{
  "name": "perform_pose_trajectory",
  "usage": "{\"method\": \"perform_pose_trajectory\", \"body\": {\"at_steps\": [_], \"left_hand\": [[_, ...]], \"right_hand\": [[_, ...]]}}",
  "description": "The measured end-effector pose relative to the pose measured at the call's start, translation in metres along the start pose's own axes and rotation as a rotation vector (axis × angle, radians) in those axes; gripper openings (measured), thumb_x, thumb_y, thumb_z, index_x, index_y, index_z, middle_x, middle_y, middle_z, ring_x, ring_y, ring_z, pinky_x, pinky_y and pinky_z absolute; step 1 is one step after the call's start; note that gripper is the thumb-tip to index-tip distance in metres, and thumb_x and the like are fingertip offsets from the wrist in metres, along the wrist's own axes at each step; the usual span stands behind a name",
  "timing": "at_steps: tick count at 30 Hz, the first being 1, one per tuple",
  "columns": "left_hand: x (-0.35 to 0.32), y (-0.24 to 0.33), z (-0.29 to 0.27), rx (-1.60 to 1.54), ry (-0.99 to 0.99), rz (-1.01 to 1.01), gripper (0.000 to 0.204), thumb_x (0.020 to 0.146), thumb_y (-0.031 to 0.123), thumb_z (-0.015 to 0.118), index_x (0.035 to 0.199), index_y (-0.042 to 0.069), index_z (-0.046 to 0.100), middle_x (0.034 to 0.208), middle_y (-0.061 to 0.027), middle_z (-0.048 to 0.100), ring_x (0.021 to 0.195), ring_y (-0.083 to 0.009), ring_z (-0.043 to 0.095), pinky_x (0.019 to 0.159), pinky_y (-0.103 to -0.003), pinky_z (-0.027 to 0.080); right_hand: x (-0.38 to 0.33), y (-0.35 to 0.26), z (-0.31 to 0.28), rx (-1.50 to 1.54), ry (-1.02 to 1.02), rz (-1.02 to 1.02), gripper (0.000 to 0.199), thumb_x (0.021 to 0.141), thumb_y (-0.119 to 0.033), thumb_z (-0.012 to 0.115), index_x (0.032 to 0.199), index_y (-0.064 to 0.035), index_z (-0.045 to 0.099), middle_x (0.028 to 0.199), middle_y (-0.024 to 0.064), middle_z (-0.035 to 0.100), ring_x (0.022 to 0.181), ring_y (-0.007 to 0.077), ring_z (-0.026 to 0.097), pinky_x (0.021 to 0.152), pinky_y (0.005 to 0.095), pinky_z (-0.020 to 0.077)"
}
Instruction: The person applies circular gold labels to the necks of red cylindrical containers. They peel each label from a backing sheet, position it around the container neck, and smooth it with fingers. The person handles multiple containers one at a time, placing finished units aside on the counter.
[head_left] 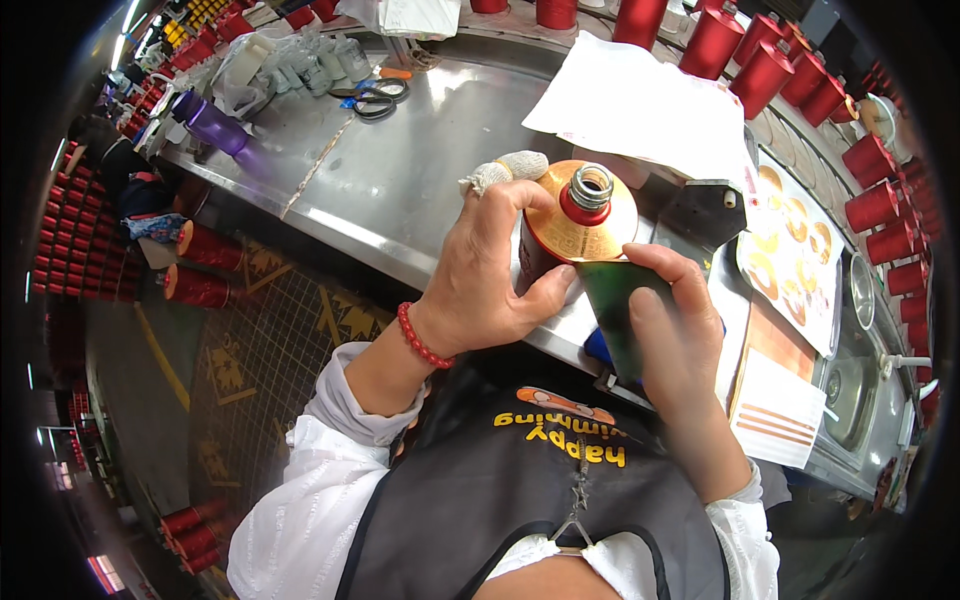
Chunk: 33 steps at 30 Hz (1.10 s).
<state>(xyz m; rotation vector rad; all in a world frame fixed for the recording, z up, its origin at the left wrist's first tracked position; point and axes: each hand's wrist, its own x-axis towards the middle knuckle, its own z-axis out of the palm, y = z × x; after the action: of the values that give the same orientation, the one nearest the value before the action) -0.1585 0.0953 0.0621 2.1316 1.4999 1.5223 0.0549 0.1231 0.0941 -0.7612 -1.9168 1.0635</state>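
My left hand [478,275] grips a red bottle [533,255] from its left side, fingers curled around it. One of its fingers wears a whitish knitted cover, and a red bead bracelet circles the wrist. A gold ring-shaped label [575,240] covers the bottle's sloping shoulder around the uncapped glass neck [590,187]. In my right hand [672,320], slightly blurred, is a thin dark green scraper-like sheet [612,315], pinched between thumb and fingers. Its upper edge meets the label's near rim.
At the right lies a sheet of gold ring labels [790,240], beside a metal sink [850,400]. White paper [640,100] and red bottles [765,78] stand beyond. Scissors [376,100], a purple bottle [212,122] and plastic-wrapped jars [320,65] sit farther left on the steel table.
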Motion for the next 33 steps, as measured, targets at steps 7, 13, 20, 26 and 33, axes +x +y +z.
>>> {"method": "perform_pose_trajectory", "body": {"at_steps": [7, 13, 20, 26, 33], "left_hand": [[0.003, -0.005, 0.000, 0.004, 0.056, 0.095, 0.044, 0.077, 0.015, 0.076, 0.111, 0.002, 0.053, 0.120, -0.0228, 0.056, 0.109, -0.0391, 0.054, 0.095, -0.044, 0.044], [0.007, 0.000, -0.006, -0.028, 0.001, 0.162, 0.023, 0.084, 0.012, 0.073, 0.100, 0.003, 0.061, 0.133, -0.0252, 0.054, 0.124, -0.0388, 0.052, 0.105, -0.044, 0.040], [0.005, 0.002, -0.004, -0.054, -0.010, 0.100, 0.014, 0.092, 0.016, 0.068, 0.096, 0.003, 0.062, 0.135, -0.0256, 0.053, 0.130, -0.0398, 0.048, 0.109, -0.047, 0.035], [0.004, 0.003, -0.004, -0.016, -0.017, 0.097, 0.016, 0.093, 0.018, 0.067, 0.097, 0.003, 0.062, 0.134, -0.0260, 0.053, 0.130, -0.0408, 0.046, 0.110, -0.047, 0.034], [0.004, 0.006, -0.007, 0.107, 0.006, 0.206, 0.013, 0.087, 0.012, 0.070, 0.095, 0.005, 0.062, 0.132, -0.0265, 0.055, 0.128, -0.0452, 0.047, 0.108, -0.052, 0.036]], "right_hand": [[-0.004, -0.001, -0.009, 0.076, 0.078, 0.132, 0.031, 0.098, -0.003, 0.053, 0.128, 0.0022, 0.055, 0.119, 0.0170, 0.063, 0.107, 0.0221, 0.062, 0.094, 0.0310, 0.0468], [0.007, 0.021, -0.011, -0.282, 0.014, -0.330, 0.044, 0.082, 0.014, 0.057, 0.123, -0.0004, 0.064, 0.138, 0.0237, 0.052, 0.123, 0.0367, 0.055, 0.103, 0.0414, 0.0452], [0.008, 0.041, 0.003, -0.583, 0.021, -0.506, 0.051, 0.073, 0.006, 0.067, 0.122, -0.0096, 0.069, 0.133, 0.0199, 0.054, 0.119, 0.0389, 0.053, 0.100, 0.0453, 0.0462], [0.004, 0.038, 0.010, -0.520, 0.054, -0.453, 0.055, 0.071, 0.003, 0.070, 0.123, -0.0136, 0.069, 0.134, 0.0183, 0.053, 0.120, 0.0381, 0.052, 0.099, 0.0448, 0.0470], [0.005, 0.041, 0.009, -0.526, 0.049, -0.481, 0.059, 0.069, 0.005, 0.070, 0.123, -0.0169, 0.069, 0.136, 0.0172, 0.052, 0.121, 0.0375, 0.051, 0.099, 0.0445, 0.0475]]}}
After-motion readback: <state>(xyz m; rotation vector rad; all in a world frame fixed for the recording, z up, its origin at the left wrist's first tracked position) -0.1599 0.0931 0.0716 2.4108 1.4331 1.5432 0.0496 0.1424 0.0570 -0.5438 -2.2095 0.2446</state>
